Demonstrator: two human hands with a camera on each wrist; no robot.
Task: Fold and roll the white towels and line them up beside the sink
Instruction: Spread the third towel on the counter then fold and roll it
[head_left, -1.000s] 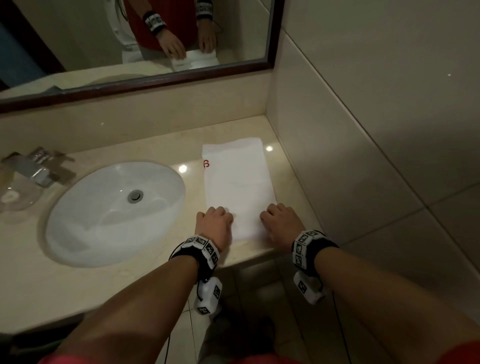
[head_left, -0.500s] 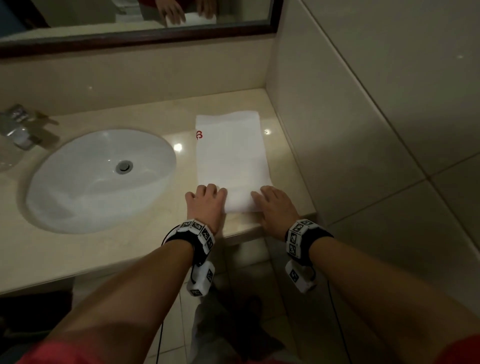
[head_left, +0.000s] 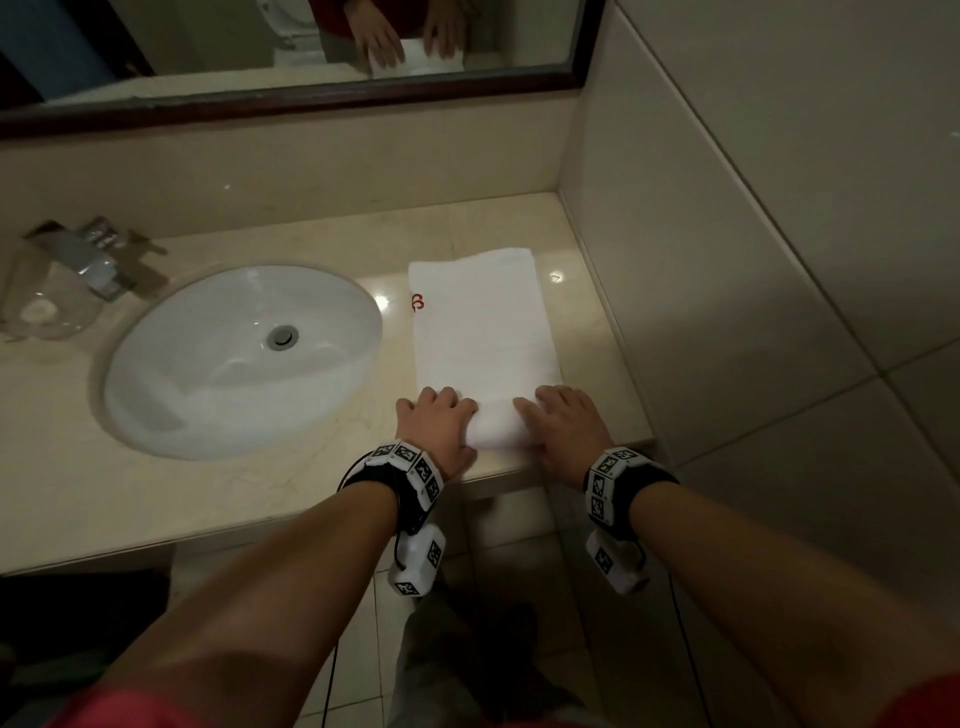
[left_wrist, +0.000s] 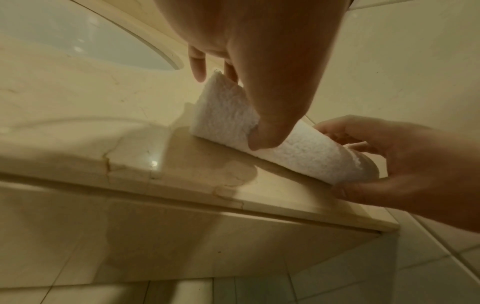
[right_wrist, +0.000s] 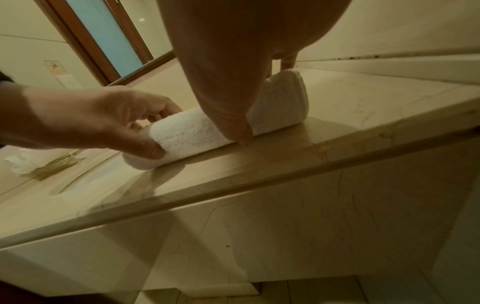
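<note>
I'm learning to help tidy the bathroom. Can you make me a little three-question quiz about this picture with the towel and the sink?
1. True or false: the white towel lies to the right of the sink.
2. Which end of the towel is rolled up? A) the end nearest the person B) the end nearest the mirror C) neither
3. Fill in: the left hand and right hand both hold the ____ part of the towel.

Key
1. True: it lies on the counter between sink and tiled wall.
2. A: the far part still lies flat, red mark showing.
3. Rolled: each hand grips one end of the roll.
</note>
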